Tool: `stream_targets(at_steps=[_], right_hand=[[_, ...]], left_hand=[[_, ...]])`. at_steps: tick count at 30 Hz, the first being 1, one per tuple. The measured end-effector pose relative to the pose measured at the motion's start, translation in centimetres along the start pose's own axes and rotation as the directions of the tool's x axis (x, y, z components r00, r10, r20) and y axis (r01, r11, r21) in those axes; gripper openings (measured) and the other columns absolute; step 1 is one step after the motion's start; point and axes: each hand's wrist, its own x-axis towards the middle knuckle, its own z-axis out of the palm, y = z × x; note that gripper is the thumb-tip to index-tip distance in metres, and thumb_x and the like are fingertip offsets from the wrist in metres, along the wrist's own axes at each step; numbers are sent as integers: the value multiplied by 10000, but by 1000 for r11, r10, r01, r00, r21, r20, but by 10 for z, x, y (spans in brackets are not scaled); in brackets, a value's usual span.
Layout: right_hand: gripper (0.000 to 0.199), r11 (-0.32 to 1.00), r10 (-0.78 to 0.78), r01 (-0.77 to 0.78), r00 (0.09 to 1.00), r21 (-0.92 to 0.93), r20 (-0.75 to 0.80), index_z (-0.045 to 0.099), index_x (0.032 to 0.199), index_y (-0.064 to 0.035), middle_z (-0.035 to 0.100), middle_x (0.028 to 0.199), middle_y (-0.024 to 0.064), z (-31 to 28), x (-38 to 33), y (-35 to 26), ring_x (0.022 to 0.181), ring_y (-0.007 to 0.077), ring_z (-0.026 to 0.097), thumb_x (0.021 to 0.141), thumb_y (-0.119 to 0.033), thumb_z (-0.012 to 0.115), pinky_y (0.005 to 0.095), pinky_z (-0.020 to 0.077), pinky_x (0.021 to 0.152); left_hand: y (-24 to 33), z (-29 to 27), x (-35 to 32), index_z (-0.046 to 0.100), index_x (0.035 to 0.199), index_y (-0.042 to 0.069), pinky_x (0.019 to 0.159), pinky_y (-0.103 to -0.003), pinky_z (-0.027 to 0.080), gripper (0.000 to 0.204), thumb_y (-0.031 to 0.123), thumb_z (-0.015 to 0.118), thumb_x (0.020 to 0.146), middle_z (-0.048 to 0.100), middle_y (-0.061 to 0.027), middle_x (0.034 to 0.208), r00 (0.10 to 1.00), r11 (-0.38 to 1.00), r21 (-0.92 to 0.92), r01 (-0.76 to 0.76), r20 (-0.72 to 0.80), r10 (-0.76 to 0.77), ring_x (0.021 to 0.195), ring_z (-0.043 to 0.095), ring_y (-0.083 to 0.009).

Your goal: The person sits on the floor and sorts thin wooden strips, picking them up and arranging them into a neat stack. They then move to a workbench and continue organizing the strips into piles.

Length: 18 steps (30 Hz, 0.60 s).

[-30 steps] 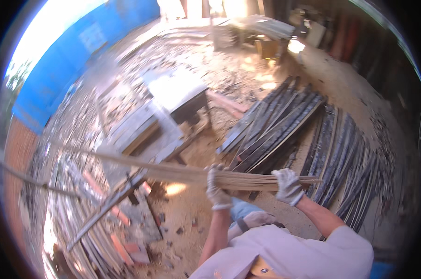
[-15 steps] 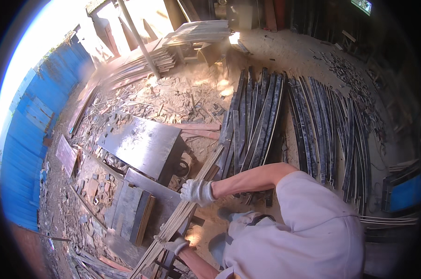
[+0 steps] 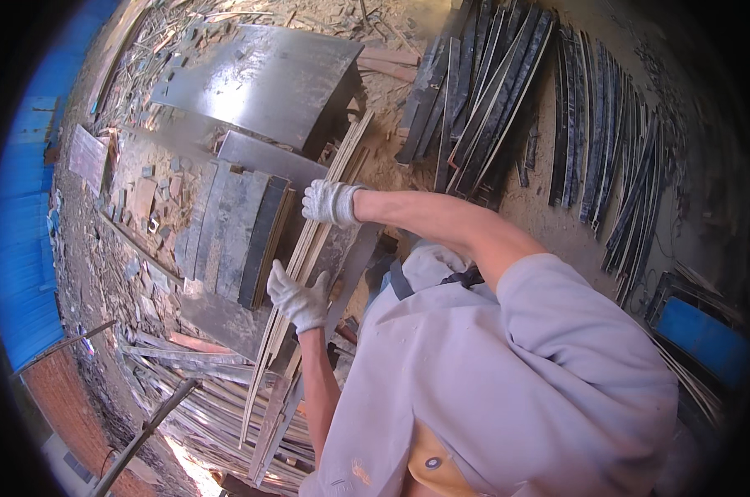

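Both gloved hands closed on bundle of thin wood strips (image 3: 313, 248): left hand (image 3: 299, 300) near, right hand (image 3: 332, 203) farther, over metal workbench (image 3: 259, 79).

- A big grey metal sheet (image 3: 263, 79) lies far away.
- Dark curved strips (image 3: 491, 91) lie on the right.
- A blue wall (image 3: 23, 224) stands on the left.

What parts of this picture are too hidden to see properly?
Head view:
- Palms of the white-gloved left hand and right hand: wrapped around the bundle of thin pale wooden strips.
- The strips' lower end: lost among stacked planks.
- Ground beneath the person: covered by the pale grey shirt.
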Motion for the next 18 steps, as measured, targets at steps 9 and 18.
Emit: stream_targets(at_steps=[9, 18], right_hand=[[736, 937, 315, -297, 946, 186, -76, 506, 1526, -96, 511, 1548, 194, 31, -19, -18, 1465, 389, 440, 855, -312, 717, 530, 245, 1269], [722, 7, 794, -684, 447, 729, 412, 489, 1568, -80, 675, 1342, 209, 45, -83, 126, 1166, 302, 680, 853, -52, 581, 355, 526, 995]], left_hand=[[-47, 113, 33, 496, 1340, 19, 930, -508, 468, 793, 334, 879, 720, 570, -173, 1183, 959, 996, 23, -86, 274, 77, 1106, 566, -381], [-39, 113, 31, 366, 1515, -44, 1152, -564, 350, 1047, 398, 892, 724, 545, -222, 1308, 969, 996, -32, -82, 232, 87, 1228, 515, -426]])
